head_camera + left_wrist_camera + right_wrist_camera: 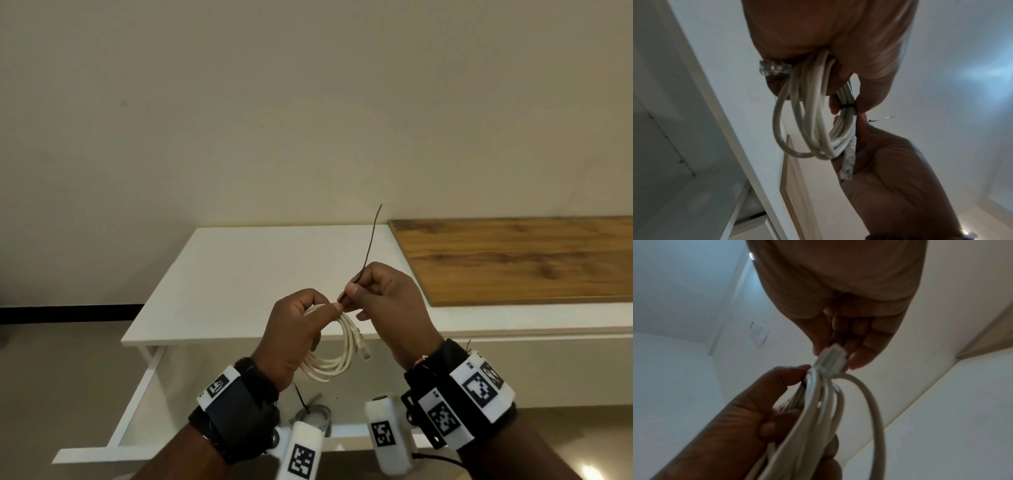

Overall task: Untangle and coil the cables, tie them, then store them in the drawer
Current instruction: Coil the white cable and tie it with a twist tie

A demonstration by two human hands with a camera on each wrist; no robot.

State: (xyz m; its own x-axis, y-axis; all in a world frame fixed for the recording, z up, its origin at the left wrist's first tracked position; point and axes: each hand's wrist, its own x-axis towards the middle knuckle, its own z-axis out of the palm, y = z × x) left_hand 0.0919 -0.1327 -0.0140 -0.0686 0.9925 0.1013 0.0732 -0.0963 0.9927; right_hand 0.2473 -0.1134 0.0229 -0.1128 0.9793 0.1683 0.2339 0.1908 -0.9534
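My left hand (301, 329) grips a coiled white cable (337, 359) in the air above the open drawer (144, 394). The coil hangs below the fist, and a clear plug (363, 346) dangles at its right side. A thin black tie (846, 106) is wrapped round the coil (818, 123) next to my left thumb. My right hand (376, 301) pinches the long free end of this tie (370, 243), which sticks upward. In the right wrist view the plug (831, 360) sits just in front of my right fingertips (859, 360). A second plug (774, 67) shows under my left palm.
A grey coiled cable (313, 416) bound with a black tie lies in the drawer below my hands. The white cabinet top (239, 274) stretches behind, with a wooden board (513, 260) on its right part. A beige wall rises behind.
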